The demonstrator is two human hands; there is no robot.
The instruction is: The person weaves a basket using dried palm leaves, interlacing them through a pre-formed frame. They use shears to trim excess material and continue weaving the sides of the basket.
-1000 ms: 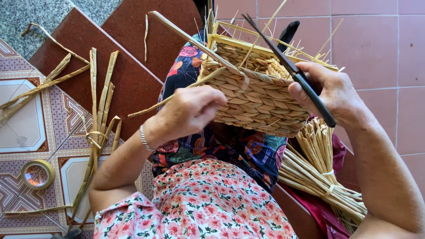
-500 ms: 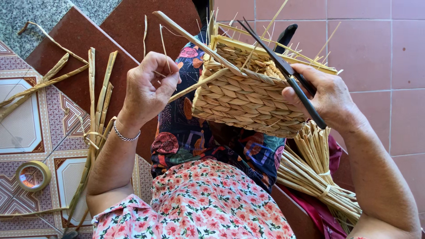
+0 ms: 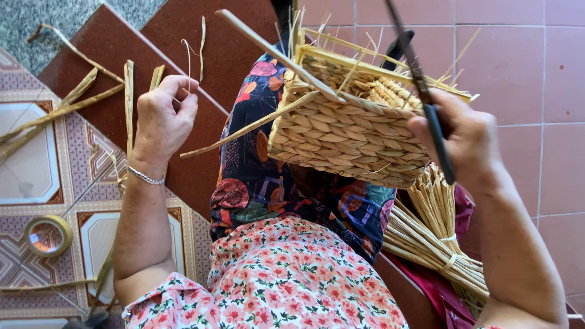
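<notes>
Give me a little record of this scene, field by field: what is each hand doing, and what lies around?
left hand: raised, pinching a thin straw strand
right hand: steadies the woven basket and grips dark scissors
basket: unfinished, loose ends sticking up
beside the lap: tied straw bundle
floor: tape roll, scattered reeds

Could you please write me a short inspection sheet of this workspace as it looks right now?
Surface: patterned tile floor and red-brown steps.
Job's things: woven straw basket on the lap, loose strands at its rim; scissors.
Clutter: loose reed strips, tied reed bundle, tape roll.
Hands: left hand raised, pinching a thin strand; right hand holds the basket edge and scissors.
Cables: nothing seen.
Surroundings: pink floor tiles.
</notes>
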